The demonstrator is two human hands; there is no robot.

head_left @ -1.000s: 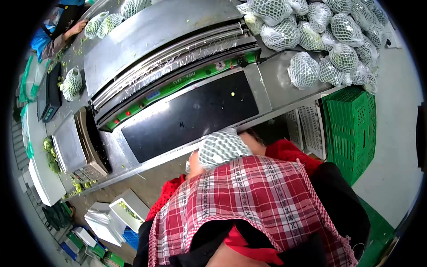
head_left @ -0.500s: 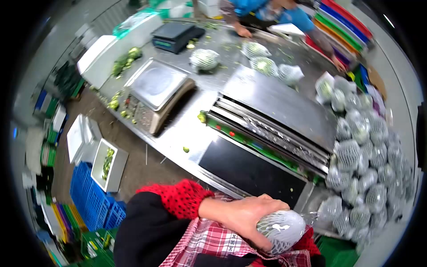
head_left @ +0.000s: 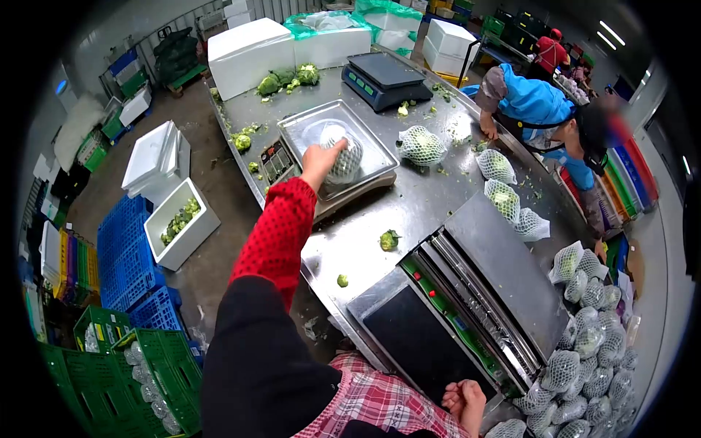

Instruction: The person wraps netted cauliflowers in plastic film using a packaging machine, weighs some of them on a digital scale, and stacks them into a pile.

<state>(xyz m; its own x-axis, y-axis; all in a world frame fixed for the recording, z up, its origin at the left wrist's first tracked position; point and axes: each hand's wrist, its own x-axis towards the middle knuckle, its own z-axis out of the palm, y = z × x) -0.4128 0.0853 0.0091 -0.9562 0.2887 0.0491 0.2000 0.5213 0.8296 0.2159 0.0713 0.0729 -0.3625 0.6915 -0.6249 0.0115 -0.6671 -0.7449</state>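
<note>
My left hand [head_left: 321, 165] reaches across to the kitchen-style scale [head_left: 292, 131] and grips a vegetable head in white foam net and clear film [head_left: 346, 162], which rests on the metal pan. Its thumb and fingers lie over the top left of the head. Close to my apron, my right hand [head_left: 465, 401] has its fingers curled in, with nothing visible in them. It is beside the black plate [head_left: 431, 358] of the film-wrapping machine [head_left: 504, 270]. A netted head [head_left: 421, 146] lies right of the scale, and several more line the far side.
Wrapped heads pile up at the right [head_left: 599, 336]. A second scale [head_left: 385, 79] and foam boxes [head_left: 252, 51] stand at the back. A co-worker in blue [head_left: 537, 102] leans over the far edge. Green crates [head_left: 157, 379] and blue crates [head_left: 128, 241] are at lower left.
My left hand has carried the wrapped head from beside my body to the scale pan. My right hand has come into view. The camera has turned left and up.
</note>
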